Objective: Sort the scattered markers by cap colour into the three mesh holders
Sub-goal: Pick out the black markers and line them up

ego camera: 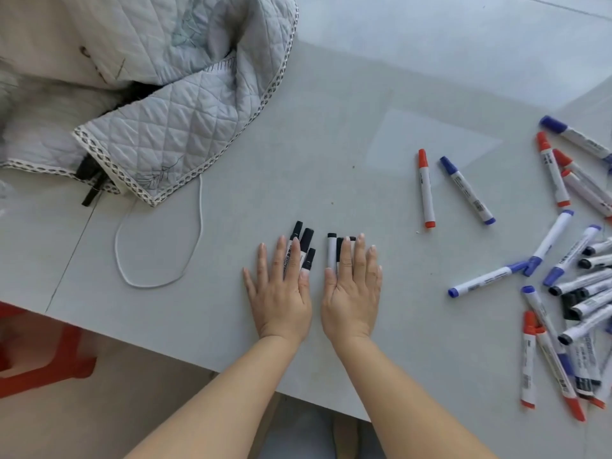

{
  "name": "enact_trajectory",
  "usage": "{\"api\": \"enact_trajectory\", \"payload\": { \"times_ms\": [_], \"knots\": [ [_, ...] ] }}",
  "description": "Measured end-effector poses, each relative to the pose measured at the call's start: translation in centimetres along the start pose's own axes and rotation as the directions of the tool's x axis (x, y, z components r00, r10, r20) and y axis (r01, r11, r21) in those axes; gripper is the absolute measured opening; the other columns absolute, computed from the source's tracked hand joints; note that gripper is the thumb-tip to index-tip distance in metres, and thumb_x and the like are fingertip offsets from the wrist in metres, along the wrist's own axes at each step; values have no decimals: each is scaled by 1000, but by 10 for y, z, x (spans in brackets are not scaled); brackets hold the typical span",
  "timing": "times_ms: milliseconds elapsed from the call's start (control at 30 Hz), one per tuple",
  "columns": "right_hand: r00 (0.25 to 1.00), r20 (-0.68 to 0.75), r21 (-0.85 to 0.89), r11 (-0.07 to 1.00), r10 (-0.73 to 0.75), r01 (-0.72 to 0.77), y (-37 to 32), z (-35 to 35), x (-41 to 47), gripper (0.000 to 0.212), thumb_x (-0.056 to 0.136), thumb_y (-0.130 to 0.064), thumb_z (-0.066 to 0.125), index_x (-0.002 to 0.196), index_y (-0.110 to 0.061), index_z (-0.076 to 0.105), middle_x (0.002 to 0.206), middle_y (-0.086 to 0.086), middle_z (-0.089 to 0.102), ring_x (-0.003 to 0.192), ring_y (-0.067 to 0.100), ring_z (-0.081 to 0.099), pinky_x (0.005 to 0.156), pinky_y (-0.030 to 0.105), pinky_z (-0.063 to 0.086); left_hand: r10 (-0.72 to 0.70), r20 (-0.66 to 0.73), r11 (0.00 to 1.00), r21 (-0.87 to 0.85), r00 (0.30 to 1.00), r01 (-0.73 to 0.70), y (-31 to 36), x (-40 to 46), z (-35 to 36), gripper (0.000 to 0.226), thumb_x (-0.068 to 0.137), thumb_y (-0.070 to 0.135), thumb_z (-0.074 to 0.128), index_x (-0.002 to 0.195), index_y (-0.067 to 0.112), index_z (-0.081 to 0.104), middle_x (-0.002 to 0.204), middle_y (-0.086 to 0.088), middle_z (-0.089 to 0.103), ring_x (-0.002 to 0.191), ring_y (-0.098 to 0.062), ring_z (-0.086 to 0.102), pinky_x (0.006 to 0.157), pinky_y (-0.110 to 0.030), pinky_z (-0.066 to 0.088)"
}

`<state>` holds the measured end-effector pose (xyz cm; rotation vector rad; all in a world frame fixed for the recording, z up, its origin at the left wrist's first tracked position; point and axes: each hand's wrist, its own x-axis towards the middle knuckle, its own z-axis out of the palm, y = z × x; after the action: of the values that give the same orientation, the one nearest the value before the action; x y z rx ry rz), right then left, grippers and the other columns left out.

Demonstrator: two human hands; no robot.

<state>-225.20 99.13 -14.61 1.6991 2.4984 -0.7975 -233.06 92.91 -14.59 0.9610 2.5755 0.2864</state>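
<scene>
Grey counter [331, 127], quilted cloth [172, 104] far left. Marker pile [563, 293] at right edge. L hand [281, 293] & R hand [352, 289] flat, fingers straight, pressing black-cap markers [306, 240] mid-counter.

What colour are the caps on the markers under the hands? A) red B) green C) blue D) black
D: the markers under the left hand and right hand all show black caps, while the red and blue ones lie off to the right.
</scene>
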Motion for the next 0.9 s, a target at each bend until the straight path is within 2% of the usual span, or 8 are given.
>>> {"api": "enact_trajectory", "payload": {
  "times_ms": [67, 167, 300, 467, 700, 767, 833, 900],
  "knots": [
    [1000, 26, 36, 999, -8, 7, 1, -3, -1, 52, 99, -38, 19, 136, -32, -17, 144, -16, -27, 141, 10, -18, 112, 27, -18, -7, 24, 1000, -10, 1000, 8, 1, 0, 0, 52, 97, 41, 25, 144, 36, 3, 156, 13, 7, 145, -18, -1, 114, -47, -3],
    [997, 72, 92, 996, -16, 9, 2, -13, 0, 55, 99, -39, 21, 142, -27, -11, 150, -14, -19, 142, 10, -14, 115, 26, -12, -10, 34, 1000, -17, 999, 11, 2, 0, -8, 55, 96, 40, 32, 147, 31, 11, 156, 8, 10, 144, -17, 3, 115, -45, 1],
    [997, 47, 157, 985, 62, -69, 15, -44, -4, 52, 97, -33, 34, 146, -20, 21, 156, -5, 12, 143, 14, 6, 114, 25, 5, 46, -17, 997, -60, 999, -47, 23, -2, -25, 55, 93, 30, 45, 143, 14, 30, 152, -7, 26, 141, -25, 20, 114, -44, 15],
    [969, -106, 184, 962, 224, -203, 69, -95, -27, 34, 86, -14, 50, 120, -16, 55, 138, -1, 41, 129, 19, 32, 99, 30, 30, 230, -67, 970, -67, 971, -234, 77, -13, -37, 41, 80, 14, 64, 120, 9, 55, 133, -15, 44, 124, -35, 39, 103, -45, 36],
    [877, -285, 230, 916, 387, -329, 171, -157, -49, 25, 81, -6, 57, 104, -11, 63, 121, 5, 54, 117, 23, 44, 99, 34, 34, 424, 44, 905, -60, 905, -421, 174, -27, -22, 38, 80, 14, 62, 118, 17, 56, 138, -5, 33, 121, -27, 32, 96, -34, 37],
    [848, -307, 265, 895, 432, -360, 197, -168, -52, 21, 82, -6, 58, 102, -10, 63, 118, 6, 55, 113, 23, 46, 96, 35, 40, 477, 74, 878, -83, 876, -472, 204, -33, -14, 33, 82, 15, 60, 115, 18, 57, 135, -1, 37, 117, -22, 39, 88, -30, 42],
    [841, -296, 309, 878, 453, -364, 222, -178, -53, 22, 81, -5, 56, 101, -10, 63, 114, 6, 56, 110, 24, 48, 93, 35, 44, 508, 110, 859, -134, 854, -494, 233, -41, -5, 26, 82, 13, 57, 108, 19, 61, 124, 3, 49, 98, -19, 53, 69, -26, 41],
    [853, -259, 330, 871, 454, -363, 244, -184, -54, 23, 82, -4, 53, 102, -11, 62, 111, 5, 56, 109, 22, 49, 92, 30, 41, 531, 156, 845, -168, 833, -507, 261, -49, 6, 22, 84, 14, 54, 104, 20, 63, 111, 5, 57, 81, -20, 57, 62, -25, 36]
  ]
}}
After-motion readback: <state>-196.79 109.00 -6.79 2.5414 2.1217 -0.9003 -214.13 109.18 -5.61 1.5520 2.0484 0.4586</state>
